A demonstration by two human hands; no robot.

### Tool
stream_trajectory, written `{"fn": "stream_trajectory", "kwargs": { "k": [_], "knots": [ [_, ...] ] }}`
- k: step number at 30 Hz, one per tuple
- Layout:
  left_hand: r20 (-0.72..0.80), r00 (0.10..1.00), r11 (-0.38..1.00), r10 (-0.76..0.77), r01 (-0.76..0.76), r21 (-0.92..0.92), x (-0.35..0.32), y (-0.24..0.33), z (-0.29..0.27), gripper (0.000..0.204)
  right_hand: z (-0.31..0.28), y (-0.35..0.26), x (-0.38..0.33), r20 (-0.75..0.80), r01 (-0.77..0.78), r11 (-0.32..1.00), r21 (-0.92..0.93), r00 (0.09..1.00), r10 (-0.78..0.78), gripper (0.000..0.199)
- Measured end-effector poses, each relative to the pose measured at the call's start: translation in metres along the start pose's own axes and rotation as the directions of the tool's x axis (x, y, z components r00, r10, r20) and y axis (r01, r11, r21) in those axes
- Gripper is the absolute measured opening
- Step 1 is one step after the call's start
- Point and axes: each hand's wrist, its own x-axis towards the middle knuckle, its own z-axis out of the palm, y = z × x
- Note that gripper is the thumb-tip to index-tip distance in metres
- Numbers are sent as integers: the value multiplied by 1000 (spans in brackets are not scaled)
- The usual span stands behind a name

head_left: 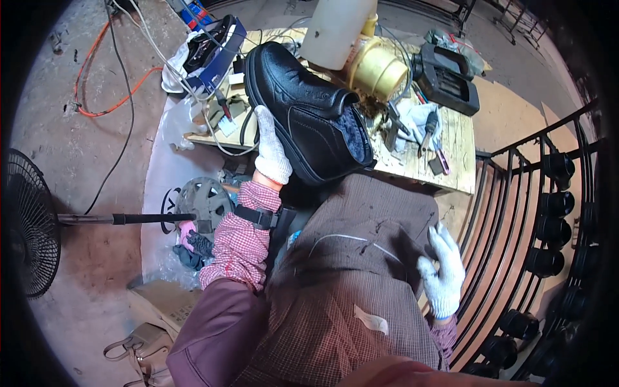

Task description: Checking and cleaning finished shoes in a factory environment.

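Observation:
A black leather ankle boot with a dark fuzzy lining is held up in front of the workbench, its toe toward the far left. My left hand, in a white knit glove, grips the boot along its sole edge; some of its fingers are hidden beneath. My right hand, gloved the same way, holds nothing. Its fingers are apart beside the brown checked apron over my lap.
The wooden bench carries a yellow container, a whitish plastic jug, a black charger-like case and hand tools. A fan stands left. A black metal rack holding dark shoes runs along the right.

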Motion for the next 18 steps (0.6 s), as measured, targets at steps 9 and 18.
{"fn": "stream_trajectory", "kwargs": {
  "k": [9, 18],
  "knots": [
    [6, 1000, 999, -3, 3, -33, 4, 11, 4, 76, 9, 30, -14, -80, -30, 1000, 3, 996, 30, 47],
    [-95, 995, 997, -29, 22, -70, 3, 20, 19, 76, 17, 20, 12, -33, 89, 993, -73, 995, -91, 46]
  ]
}}
